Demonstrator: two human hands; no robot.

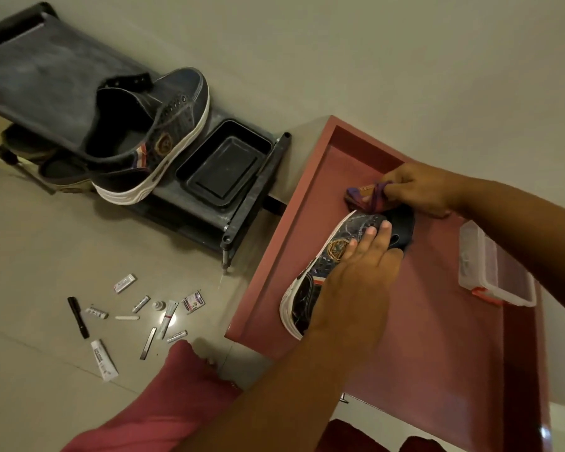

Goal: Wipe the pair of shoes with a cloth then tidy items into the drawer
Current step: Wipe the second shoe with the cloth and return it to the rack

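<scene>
While the pale floor (46, 256) spreads open toward nine o'clock, the red drawer (421, 321) fills the four o'clock part of the view, its near rim running from twelve down to seven and its far corner close to the wall. Bare red bottom lies free toward five o'clock. At ten o'clock a dark shoe rack (46, 76) carries one dark shoe (150, 135), whose white sole hangs past the shelf edge, just beside a black tray (222, 164). Inside the drawer, near its rim, lies the other shoe (336, 262), on its side, toe toward one o'clock. The left hand (356, 282) presses flat on it, fingers straight and close together. The right hand (418, 187), at one o'clock of that shoe, pinches a purple cloth (369, 194) against the toe with curled fingers. A clear lidded box (493, 265) sits at three o'clock against the drawer's far wall. Small tubes, batteries and a black pen (78, 318) lie scattered on the floor at eight o'clock.
</scene>
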